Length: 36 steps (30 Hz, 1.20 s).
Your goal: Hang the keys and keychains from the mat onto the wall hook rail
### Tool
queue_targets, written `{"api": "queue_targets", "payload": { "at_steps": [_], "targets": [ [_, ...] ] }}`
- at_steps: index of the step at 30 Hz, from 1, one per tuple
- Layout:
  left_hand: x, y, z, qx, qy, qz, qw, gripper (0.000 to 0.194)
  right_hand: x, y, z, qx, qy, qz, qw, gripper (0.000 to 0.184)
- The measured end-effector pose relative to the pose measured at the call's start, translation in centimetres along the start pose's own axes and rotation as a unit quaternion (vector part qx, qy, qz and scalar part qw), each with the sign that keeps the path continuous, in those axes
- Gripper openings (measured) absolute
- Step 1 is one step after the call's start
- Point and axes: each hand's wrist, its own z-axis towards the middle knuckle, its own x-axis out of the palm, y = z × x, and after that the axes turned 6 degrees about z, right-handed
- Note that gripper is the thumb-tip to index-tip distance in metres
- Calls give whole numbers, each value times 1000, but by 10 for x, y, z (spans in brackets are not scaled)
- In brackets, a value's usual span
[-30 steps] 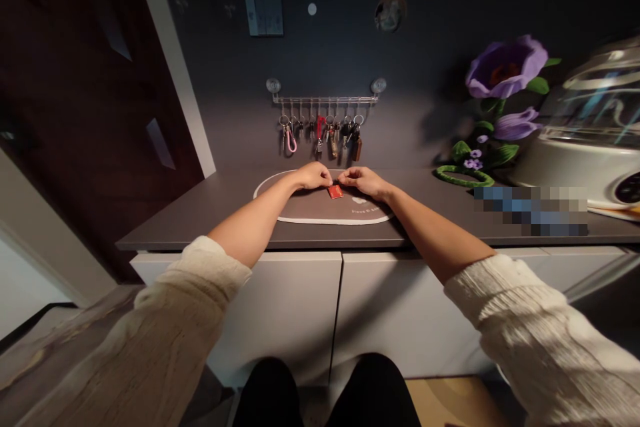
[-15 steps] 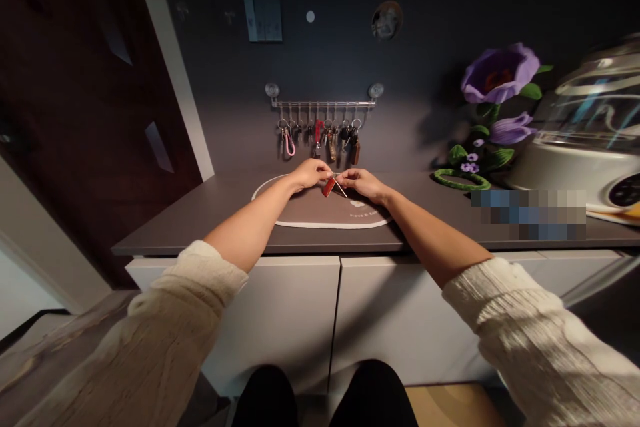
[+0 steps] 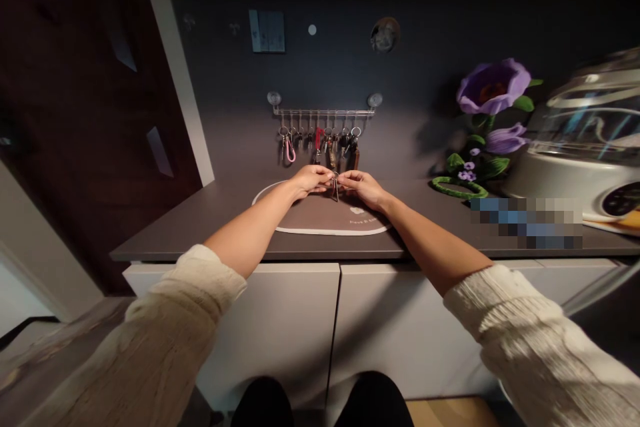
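My left hand (image 3: 311, 180) and my right hand (image 3: 361, 185) meet above an oval grey mat (image 3: 310, 217) on a dark countertop (image 3: 210, 220). Between their fingertips hangs a small key ring with a reddish-brown tag (image 3: 335, 187), seen edge-on and pinched from both sides. Just behind, a metal hook rail (image 3: 324, 111) on the wall carries several keys and fobs, among them a pink loop (image 3: 289, 147) and a red one (image 3: 317, 137).
Purple artificial flowers (image 3: 493, 95) with a green coil stand at the right, beside a white domed appliance (image 3: 580, 147). A dark wooden door (image 3: 85, 100) is at the left. White cabinet doors (image 3: 280, 327) lie below the countertop.
The red tag lay flat on the mat, then was lifted and turned; now it hangs edge-on between both hands, slightly nearer the rail. The view has tilted down a little.
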Motion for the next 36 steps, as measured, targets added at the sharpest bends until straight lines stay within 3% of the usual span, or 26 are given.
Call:
{"api": "queue_targets", "payload": {
  "at_steps": [16, 23, 26, 30, 32, 36],
  "targets": [
    [7, -1, -4, 13, -8, -21, 1000, 8, 0, 1, 2, -71, -36, -25, 997, 26],
    [10, 4, 0, 72, -51, 107, 990, 13, -8, 4, 4, -98, -83, 32, 991, 27],
    [10, 5, 0, 137, -75, 250, 955, 17, -13, 10, 6, -90, -117, 72, 986, 26],
    [8, 5, -4, 235, -76, 456, 855, 21, -24, 25, 13, -77, -155, 104, 979, 21],
    [8, 5, -6, 249, -65, 517, 816, 24, -31, 36, 19, -70, -182, 104, 975, 17],
    [8, 6, -7, 236, -15, 594, 769, 24, -44, 59, 35, -67, -223, 111, 966, 10]
  ]
}}
